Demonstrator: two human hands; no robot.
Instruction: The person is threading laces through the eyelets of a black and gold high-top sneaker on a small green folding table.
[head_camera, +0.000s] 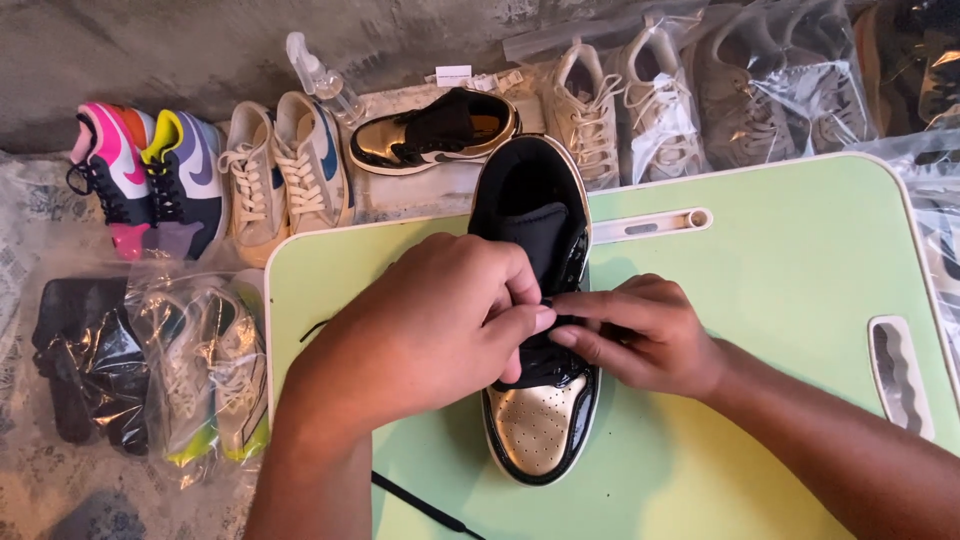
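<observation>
Seen from above, the left hand (430, 325) curls its fingers closed over the middle of a black and gold high-top sneaker (540, 300), its thumb and forefinger pinching the black shoelace (545, 360) at the eyelets. The right hand (640, 335) meets it from the other side, fingertips closed on the same lace, so the two hands touch above the shoe's tongue. The sneaker stands upright on a pale green folding table (780, 300), gold toe pointing toward the person and open collar pointing away. A loose end of the lace (415, 505) trails off the table's near edge. Beyond the table, on a light cloth over the floor, lies the matching black and gold sneaker (435, 132) on its side, with a small clear spray bottle (325, 80) just beside it. To the left stand a pair of cream sneakers with blue marks (285, 175) and a pair of pink, purple and yellow sneakers (150, 175). Further left and nearer, one clear plastic bag (205, 385) holds pale sneakers with neon yellow soles, and next to it a second bag (85, 355) holds something black that cannot be made out. Along the top right, more clear bags (790, 90) each hold beige or grey sneakers, and a cream pair (625, 105) stands partly out of its bag.
</observation>
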